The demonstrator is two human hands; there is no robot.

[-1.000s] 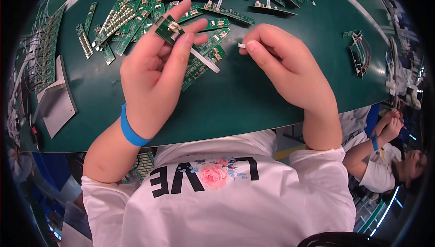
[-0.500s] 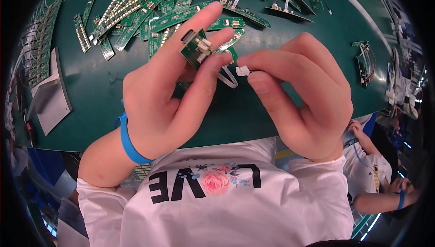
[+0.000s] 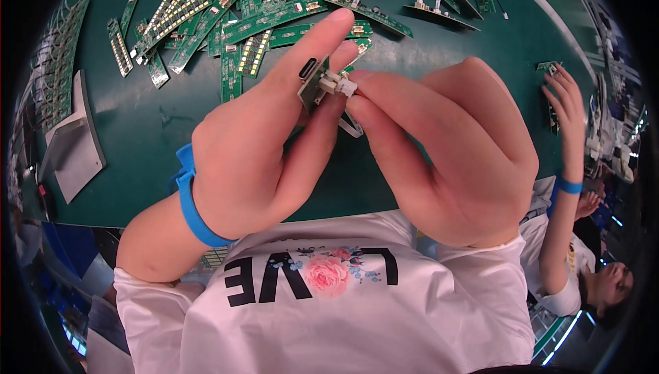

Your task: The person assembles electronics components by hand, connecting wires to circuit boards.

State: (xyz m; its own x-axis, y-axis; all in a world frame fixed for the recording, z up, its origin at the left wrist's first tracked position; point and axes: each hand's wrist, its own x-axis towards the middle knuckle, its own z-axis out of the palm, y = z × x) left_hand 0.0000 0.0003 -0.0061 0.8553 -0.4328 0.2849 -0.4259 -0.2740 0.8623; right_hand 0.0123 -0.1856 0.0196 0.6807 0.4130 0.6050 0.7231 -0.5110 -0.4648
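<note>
Between the thumb and fingers of my left hand (image 3: 254, 147) is a small green circuit board (image 3: 314, 88), tilted on edge. It carries a dark-mouthed metal port and a pale socket (image 3: 329, 83). My right hand (image 3: 446, 141) pinches a small white plug (image 3: 347, 87) with thumb and index finger. The plug meets the socket on the board; how deep it sits, I cannot tell. A white flat cable (image 3: 351, 125) loops below the fingers. My left index finger points up, past the board. A blue band (image 3: 192, 206) circles my left wrist.
Green strip boards (image 3: 206, 24) lie heaped across the back of the table (image 3: 151, 168). More boards with cables (image 3: 446, 14) are at back right. A bent metal plate (image 3: 79, 144) stands left. A co-worker's hand (image 3: 568, 103) reaches over a board at the right edge.
My right hand has moved left, bringing the white plug against the board's socket. The board has turned in my left hand. At right, the co-worker's arm has reached onto the table.
</note>
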